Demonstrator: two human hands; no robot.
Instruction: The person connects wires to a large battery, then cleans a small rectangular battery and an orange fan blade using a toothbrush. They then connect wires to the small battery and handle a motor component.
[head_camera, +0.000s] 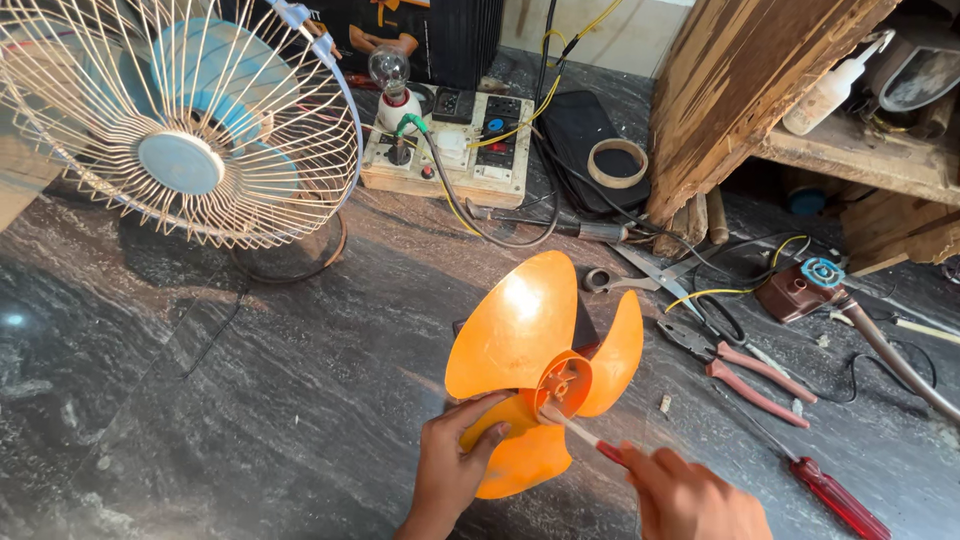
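- Orange translucent plastic, a three-bladed fan blade (540, 370), is standing tilted on the dark veined stone worktop (250, 400) in the head view, off any fan, with a dark body partly showing behind it.
- The left hand (452, 470) is gripping the lowest blade, thumb lying across its front and fingers closed behind it.
- The right hand (690, 495) is closing around a thin tool with a pale shaft and a red handle (585, 438), its tip sitting at the round hub; the work at the hub looks to be under way, not finished.
- A cream wire-caged table fan with blue blades (185, 125) is standing well apart at the upper left, fully assembled.
- Red-handled pliers (745, 365), steel scissors (650, 275) and a red screwdriver (835, 495) are lying untouched to the right.
- What the tip is meeting inside the hub is too small to tell, and the right hand is being cut off by the lower edge.
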